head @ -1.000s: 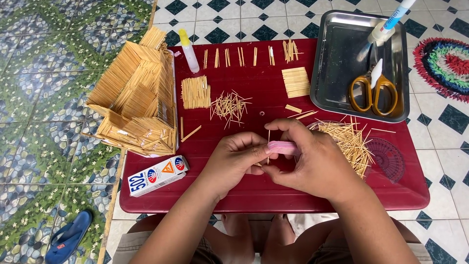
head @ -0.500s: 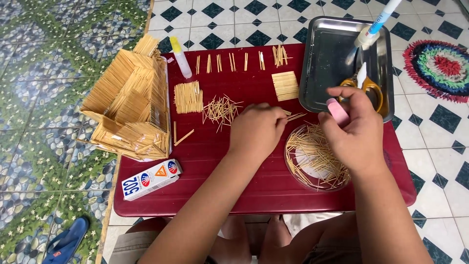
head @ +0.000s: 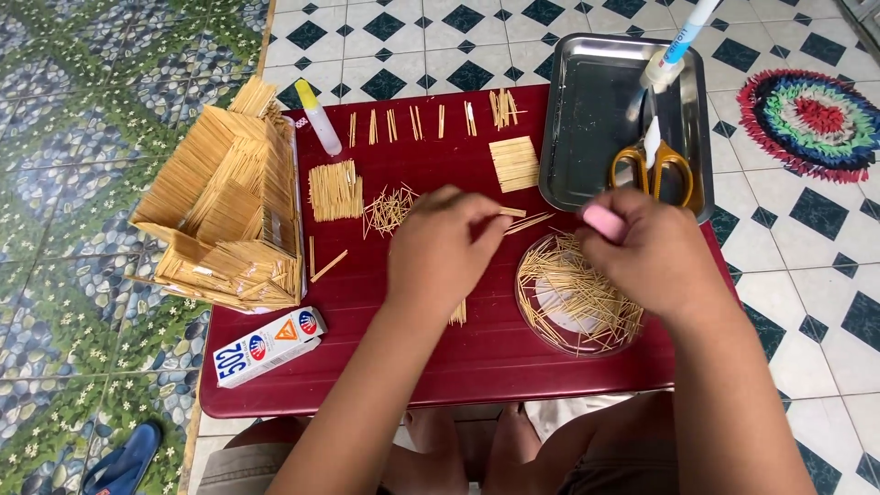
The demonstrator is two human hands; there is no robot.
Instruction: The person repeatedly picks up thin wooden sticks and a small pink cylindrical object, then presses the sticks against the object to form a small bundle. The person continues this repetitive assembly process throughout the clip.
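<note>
On the red worktop (head: pixel 477 367), everything placed relative to the steel tray (head: pixel 587 110) at its far right corner: left hand (head: pixel 445 247) sits left of and nearer than tray, fingers pinched on a short stick (head: pixel 511 212) whose tip pokes out toward tray. Right hand (head: pixel 655 252) just below tray's near edge, closed around a small pink cutter (head: pixel 602 218), motion-blurred. Clear round lid (head: pixel 577 293) heaped with toothpicks lies under right hand, nearer than tray.

Judgement on doing it well: keep stick pinched close to the end, bring cutter square across it, work over the lid so offcuts stay together, wrists clear of loose pile (head: pixel 390 209).

Counts: one scissors (head: pixel 653 170) in tray, one white glue tube (head: pixel 674 46) leaning on tray's far rim, one small glue bottle (head: pixel 318 116) far left of tray, one glue box (head: pixel 270 346) near-left corner, one stick house (head: pixel 229 206) at far left edge, two flat stick mats (head: pixel 513 163) (head: pixel 335 190), about six small stick groups in a row left of tray; loose sticks too many to count
</note>
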